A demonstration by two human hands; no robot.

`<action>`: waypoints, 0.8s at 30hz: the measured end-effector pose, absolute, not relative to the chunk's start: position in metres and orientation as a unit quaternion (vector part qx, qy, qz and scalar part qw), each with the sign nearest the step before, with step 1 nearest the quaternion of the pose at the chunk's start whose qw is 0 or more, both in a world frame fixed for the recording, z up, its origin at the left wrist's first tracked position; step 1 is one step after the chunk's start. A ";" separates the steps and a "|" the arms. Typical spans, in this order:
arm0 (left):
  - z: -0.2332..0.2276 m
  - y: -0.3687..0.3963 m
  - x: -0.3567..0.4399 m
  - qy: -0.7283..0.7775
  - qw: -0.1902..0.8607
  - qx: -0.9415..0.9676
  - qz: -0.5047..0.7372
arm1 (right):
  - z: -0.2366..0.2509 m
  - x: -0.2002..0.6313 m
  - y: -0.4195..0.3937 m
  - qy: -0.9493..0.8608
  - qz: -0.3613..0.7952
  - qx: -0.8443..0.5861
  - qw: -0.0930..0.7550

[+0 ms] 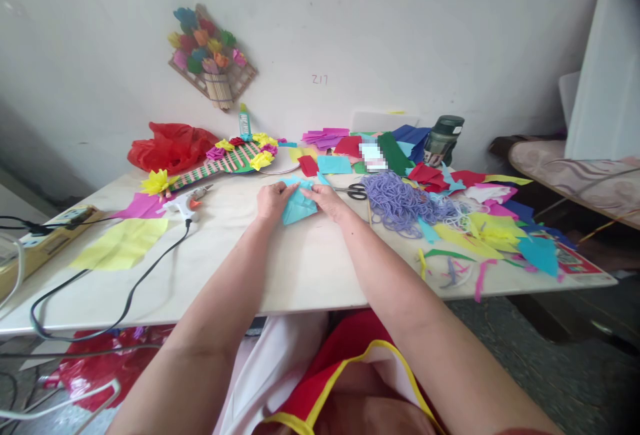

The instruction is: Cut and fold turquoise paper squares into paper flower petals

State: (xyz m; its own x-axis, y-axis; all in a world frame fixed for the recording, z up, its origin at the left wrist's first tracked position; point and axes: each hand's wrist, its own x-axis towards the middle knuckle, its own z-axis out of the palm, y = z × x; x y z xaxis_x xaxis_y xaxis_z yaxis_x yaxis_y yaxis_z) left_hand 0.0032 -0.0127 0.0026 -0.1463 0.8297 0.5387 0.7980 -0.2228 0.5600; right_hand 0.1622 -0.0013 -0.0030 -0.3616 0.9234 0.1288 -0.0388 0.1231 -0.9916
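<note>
Turquoise paper (299, 205) pinched by left hand (271, 199), right hand (327, 202) (scissors (356, 190) near)

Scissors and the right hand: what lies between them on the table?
Head view: nothing. The black-handled scissors lie just beyond the right hand, with only bare table showing in the short stretch between them.

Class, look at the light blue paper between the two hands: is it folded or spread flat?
Folded. The light blue paper shows creases and angled flaps, pressed on the table by the left hand and right hand.
</note>
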 end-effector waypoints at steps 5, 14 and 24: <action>0.002 -0.014 0.003 0.666 0.029 0.577 0.472 | 0.002 0.164 -0.006 -0.597 0.622 -0.338 0.378; -0.004 -0.007 0.003 0.639 0.089 0.563 0.517 | 0.003 0.158 -0.007 -0.600 0.552 -0.408 0.411; -0.003 -0.009 0.000 0.525 0.276 0.605 0.531 | 0.004 0.161 -0.006 -0.629 0.544 -0.391 0.396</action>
